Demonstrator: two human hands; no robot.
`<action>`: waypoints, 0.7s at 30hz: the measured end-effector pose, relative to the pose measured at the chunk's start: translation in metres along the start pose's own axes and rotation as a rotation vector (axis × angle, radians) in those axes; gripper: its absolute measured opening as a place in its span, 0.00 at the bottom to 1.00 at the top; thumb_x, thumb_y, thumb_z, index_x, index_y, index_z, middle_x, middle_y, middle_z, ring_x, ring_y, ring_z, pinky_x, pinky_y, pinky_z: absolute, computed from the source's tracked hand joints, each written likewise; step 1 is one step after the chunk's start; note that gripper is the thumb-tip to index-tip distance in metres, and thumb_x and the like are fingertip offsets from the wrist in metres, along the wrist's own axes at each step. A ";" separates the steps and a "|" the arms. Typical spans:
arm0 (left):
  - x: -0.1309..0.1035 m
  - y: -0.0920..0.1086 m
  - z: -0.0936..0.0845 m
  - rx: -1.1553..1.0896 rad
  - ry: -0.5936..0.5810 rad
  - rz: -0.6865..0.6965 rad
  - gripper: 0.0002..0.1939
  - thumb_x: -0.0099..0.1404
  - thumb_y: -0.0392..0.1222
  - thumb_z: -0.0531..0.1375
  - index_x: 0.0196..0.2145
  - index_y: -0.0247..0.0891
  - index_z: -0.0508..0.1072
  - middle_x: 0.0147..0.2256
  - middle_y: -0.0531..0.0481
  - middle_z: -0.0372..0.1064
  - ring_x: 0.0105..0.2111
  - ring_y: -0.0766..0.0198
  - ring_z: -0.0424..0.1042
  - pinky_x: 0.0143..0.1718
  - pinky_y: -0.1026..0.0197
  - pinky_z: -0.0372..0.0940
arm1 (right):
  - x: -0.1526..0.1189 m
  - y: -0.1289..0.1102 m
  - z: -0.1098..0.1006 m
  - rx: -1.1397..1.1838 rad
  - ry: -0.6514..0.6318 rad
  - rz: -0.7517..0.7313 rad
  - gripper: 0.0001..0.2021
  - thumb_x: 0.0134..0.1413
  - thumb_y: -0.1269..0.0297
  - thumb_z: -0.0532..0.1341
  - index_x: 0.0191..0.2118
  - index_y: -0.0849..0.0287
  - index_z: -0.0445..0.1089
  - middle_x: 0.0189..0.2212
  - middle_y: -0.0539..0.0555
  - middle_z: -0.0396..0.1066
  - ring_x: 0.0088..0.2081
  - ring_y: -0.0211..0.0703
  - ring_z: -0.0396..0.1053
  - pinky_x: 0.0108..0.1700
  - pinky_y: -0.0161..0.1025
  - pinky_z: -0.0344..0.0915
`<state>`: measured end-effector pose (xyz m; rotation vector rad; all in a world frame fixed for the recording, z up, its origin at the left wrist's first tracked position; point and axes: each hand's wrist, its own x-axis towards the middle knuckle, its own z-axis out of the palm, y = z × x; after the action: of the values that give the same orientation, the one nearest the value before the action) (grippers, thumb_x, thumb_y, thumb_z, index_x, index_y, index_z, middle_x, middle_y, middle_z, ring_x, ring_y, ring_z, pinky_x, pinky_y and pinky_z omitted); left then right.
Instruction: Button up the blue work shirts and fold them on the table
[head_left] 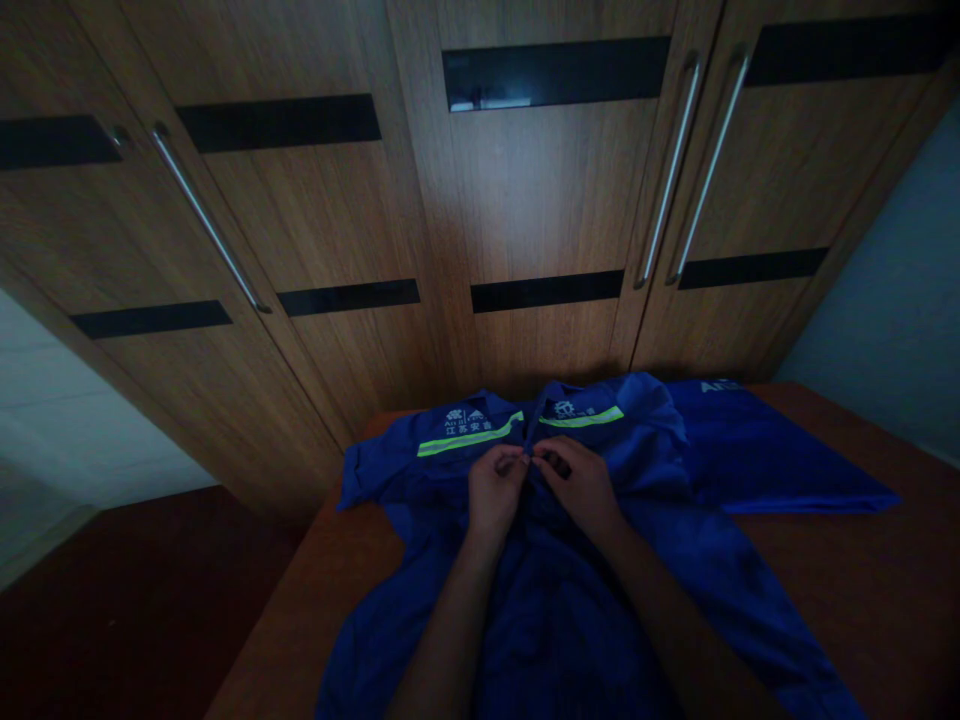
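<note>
A blue short-sleeved work garment (442, 510) lies spread front side up, with yellow-green reflective strips and white printing across the chest. At its front opening, just below the strips, my left hand (496, 485) pinches the fabric edge. My right hand (577, 480) pinches the opposite edge right beside it, and the fingertips of both hands nearly meet. Whether a button or a zip sits between the fingers is too small and dark to make out. Above the hands the collar parts slightly.
The garment rests on a reddish-brown wooden table (300, 610). To the right lies a flat blue folded cloth or bag (772, 460) with white lettering. Behind the table stands a wooden wardrobe (525, 200) with dark bands and long metal handles. Dark floor shows at lower left.
</note>
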<state>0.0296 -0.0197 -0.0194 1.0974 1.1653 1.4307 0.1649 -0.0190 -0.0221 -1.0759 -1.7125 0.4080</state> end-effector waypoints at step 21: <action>-0.005 -0.002 0.002 0.364 -0.026 0.253 0.08 0.54 0.32 0.60 0.32 0.41 0.75 0.31 0.51 0.74 0.33 0.62 0.72 0.39 0.61 0.63 | 0.001 0.010 -0.003 0.610 -0.042 0.572 0.15 0.41 0.55 0.67 0.34 0.58 0.73 0.24 0.48 0.71 0.25 0.36 0.64 0.26 0.33 0.59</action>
<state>0.0328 -0.0244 -0.0210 1.5572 1.3390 1.4191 0.1725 -0.0136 -0.0275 -1.0722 -1.1567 1.2306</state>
